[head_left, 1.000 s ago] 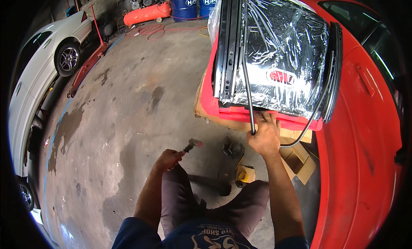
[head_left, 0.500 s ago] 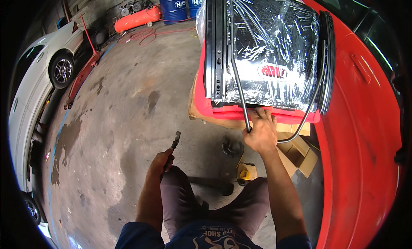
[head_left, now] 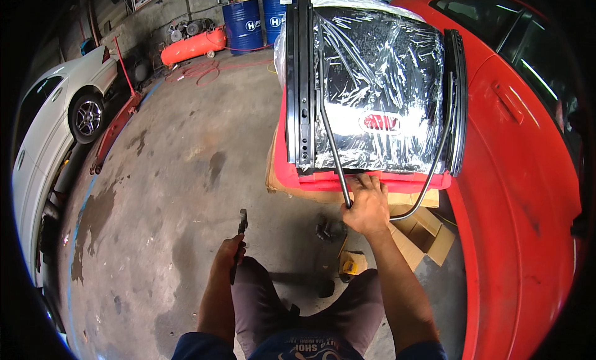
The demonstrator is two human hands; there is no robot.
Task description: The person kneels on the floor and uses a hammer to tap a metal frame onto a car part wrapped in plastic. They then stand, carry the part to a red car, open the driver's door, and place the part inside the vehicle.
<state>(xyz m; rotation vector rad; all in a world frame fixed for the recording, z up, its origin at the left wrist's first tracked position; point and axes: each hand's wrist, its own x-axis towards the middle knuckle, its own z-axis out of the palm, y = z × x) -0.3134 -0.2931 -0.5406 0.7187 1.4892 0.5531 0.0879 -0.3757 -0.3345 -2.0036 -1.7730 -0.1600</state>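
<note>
An upturned seat with black slide rails and a glossy plastic-wrapped base lies ahead of me. Its red cover shows along the near edge. My right hand grips that cover at the middle of the edge, fingertips curled over it. A bent metal bar loops out from the seat around my wrist side, its near bend partly behind the hand. Low on the left, my left hand is closed around dark-handled pliers, their head pointing up and away from the seat.
Cardboard lies under the seat. An open carton and a small yellow item are on the floor below. A red car borders the right; a white car and a red floor jack stand left.
The view has shifted, so the seat sits slightly lower and further left. The pliers in my left hand have turned more upright. My right hand keeps its place on the cover's edge.
</note>
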